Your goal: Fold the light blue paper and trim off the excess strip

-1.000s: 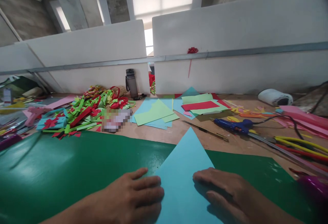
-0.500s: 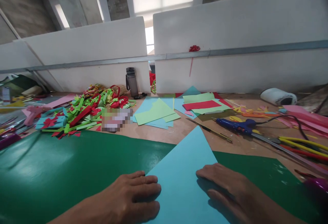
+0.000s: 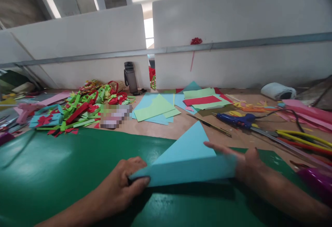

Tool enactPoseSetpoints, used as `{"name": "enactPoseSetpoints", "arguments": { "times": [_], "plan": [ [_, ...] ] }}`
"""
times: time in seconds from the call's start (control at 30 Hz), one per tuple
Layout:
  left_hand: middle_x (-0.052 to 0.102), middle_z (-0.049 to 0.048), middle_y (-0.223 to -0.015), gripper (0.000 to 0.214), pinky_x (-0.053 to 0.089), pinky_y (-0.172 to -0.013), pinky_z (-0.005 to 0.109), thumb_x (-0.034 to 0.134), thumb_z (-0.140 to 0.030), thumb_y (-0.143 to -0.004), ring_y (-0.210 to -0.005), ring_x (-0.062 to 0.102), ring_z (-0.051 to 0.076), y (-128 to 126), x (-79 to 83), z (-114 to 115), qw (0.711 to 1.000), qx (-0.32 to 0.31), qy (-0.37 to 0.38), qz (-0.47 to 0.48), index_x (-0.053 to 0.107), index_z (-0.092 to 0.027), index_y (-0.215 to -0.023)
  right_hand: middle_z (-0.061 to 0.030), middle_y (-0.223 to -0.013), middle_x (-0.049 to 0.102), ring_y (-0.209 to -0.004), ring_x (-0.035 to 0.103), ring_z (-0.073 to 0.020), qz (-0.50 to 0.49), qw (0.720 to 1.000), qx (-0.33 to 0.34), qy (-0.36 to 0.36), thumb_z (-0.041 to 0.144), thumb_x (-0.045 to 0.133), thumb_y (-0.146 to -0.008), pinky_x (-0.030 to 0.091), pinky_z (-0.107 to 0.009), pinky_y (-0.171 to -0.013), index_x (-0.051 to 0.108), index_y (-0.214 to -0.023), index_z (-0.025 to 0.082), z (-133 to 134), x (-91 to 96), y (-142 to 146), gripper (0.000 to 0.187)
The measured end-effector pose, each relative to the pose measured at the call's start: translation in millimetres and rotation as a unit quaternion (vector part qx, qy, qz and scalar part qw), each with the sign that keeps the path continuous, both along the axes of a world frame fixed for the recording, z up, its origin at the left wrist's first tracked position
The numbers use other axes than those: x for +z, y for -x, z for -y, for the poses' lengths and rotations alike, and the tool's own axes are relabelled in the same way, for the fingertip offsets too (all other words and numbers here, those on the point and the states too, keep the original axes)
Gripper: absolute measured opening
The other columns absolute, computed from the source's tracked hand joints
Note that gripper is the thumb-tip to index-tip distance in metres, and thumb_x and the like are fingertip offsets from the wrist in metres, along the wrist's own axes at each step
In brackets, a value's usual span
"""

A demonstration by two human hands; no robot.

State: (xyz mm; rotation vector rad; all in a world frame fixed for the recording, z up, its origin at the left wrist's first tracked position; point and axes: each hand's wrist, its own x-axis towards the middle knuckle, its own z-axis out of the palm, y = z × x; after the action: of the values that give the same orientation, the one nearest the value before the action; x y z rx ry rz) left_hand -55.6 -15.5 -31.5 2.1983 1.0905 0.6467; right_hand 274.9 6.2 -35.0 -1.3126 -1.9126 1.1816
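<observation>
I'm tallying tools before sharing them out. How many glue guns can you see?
2: a blue glue gun beyond the right hand, and a pink glue gun at left, beside the heap of paper pieces. Others may be hidden.

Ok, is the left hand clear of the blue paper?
No, the left hand holds the blue paper by its left end.

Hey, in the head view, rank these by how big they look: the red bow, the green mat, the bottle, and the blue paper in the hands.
Largest to smallest, as they look:
1. Green mat
2. Blue paper
3. Bottle
4. Red bow
</observation>
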Motion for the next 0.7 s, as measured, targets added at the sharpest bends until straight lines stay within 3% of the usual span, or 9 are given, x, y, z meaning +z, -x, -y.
{"name": "enactPoseSetpoints", "arguments": {
  "times": [0.03,0.07,0.13,0.17,0.27,0.47,0.6,0.7],
  "plan": [
    [0.05,0.0001,-0.064,0.034,0.038,-0.059,0.022,0.041,-0.034,-0.09,-0.059,0.047,0.012,0.2,-0.7,-0.6,0.999,0.03,0.013,-0.012,0.043,-0.017,-0.06,-0.0146,-0.113,0.066,-0.102,0.063,-0.0282,-0.022,1.0,0.01,0.011,0.077,0.0,-0.079,0.05,-0.038,-0.079,0.04,-0.142,0.02,1.1,2.5,0.3,0.093],
    [0.049,-0.0006,-0.063,0.034,0.037,-0.058,0.022,0.043,-0.035,-0.088,-0.058,0.047,0.012,0.1,-1.6,-1.3,0.998,0.057,0.026,-0.023,0.043,-0.017,-0.06,-0.0125,-0.117,0.064,-0.104,0.062,-0.0283,-0.019,1.0,0.007,0.015,0.08,0.025,-0.077,0.05,-0.036,-0.079,0.038,-0.142,0.024,2.5,4.5,1.3,0.087],
    [0.047,-0.0017,-0.061,0.031,0.036,-0.055,0.021,0.045,-0.037,-0.085,-0.057,0.045,0.012,-0.5,-3.2,-2.6,0.992,0.099,0.064,-0.035,0.046,-0.017,-0.06,-0.0097,-0.119,0.063,-0.103,0.06,-0.0293,0.008,0.999,-0.01,0.029,0.065,0.066,-0.063,0.049,-0.034,-0.078,0.036,-0.143,0.026,5.2,6.8,5.9,0.094],
    [0.047,-0.002,-0.06,0.03,0.035,-0.054,0.021,0.046,-0.038,-0.083,-0.056,0.045,0.012,-1.1,-3.6,-3.2,0.989,0.113,0.087,-0.036,0.047,-0.017,-0.061,-0.0076,-0.11,0.066,-0.091,0.063,-0.027,0.049,0.997,-0.037,0.041,0.056,0.07,-0.063,0.05,-0.032,-0.071,0.036,-0.143,0.026,6.2,7.1,9.5,0.093],
    [0.048,-0.0026,-0.059,0.029,0.033,-0.05,0.02,0.048,-0.04,-0.081,-0.054,0.042,0.011,-3.3,-3.7,-4.5,0.981,0.132,0.139,-0.023,0.05,-0.017,-0.063,-0.0032,-0.094,0.068,-0.068,0.061,-0.0193,0.125,0.987,-0.088,0.043,0.041,0.066,-0.069,0.047,-0.028,-0.059,0.039,-0.141,0.023,7.7,7.0,22.3,0.078],
    [0.045,-0.0038,-0.058,0.026,0.029,-0.048,0.019,0.051,-0.038,-0.08,-0.052,0.038,0.01,-8.5,-2.1,-8.1,0.981,0.162,0.109,0.011,0.051,-0.016,-0.064,-0.0066,-0.094,0.067,-0.075,0.061,-0.0209,0.079,0.991,-0.104,-0.034,0.04,0.055,-0.079,0.047,-0.029,-0.064,0.045,-0.134,0.013,5.5,7.6,30.4,0.062],
    [0.039,-0.0051,-0.055,0.027,0.027,-0.046,0.02,0.05,-0.036,-0.079,-0.049,0.035,0.009,-13.0,-1.4,-10.4,0.979,0.186,0.081,0.018,0.047,-0.017,-0.06,-0.0078,-0.101,0.067,-0.082,0.062,-0.0229,0.048,0.995,-0.078,-0.028,0.04,0.064,-0.072,0.048,-0.031,-0.067,0.036,-0.14,0.013,1.3,4.4,24.4,0.078],
    [0.035,-0.0058,-0.054,0.026,0.026,-0.046,0.019,0.049,-0.034,-0.079,-0.049,0.033,0.009,-14.4,-2.4,-12.2,0.979,0.195,0.059,0.016,0.046,-0.017,-0.06,-0.0035,-0.086,0.068,-0.069,0.061,-0.0196,0.055,0.993,-0.101,0.009,0.033,0.064,-0.069,0.046,-0.029,-0.058,0.028,-0.144,0.012,-0.7,2.9,24.4,0.086]
  ]
}}
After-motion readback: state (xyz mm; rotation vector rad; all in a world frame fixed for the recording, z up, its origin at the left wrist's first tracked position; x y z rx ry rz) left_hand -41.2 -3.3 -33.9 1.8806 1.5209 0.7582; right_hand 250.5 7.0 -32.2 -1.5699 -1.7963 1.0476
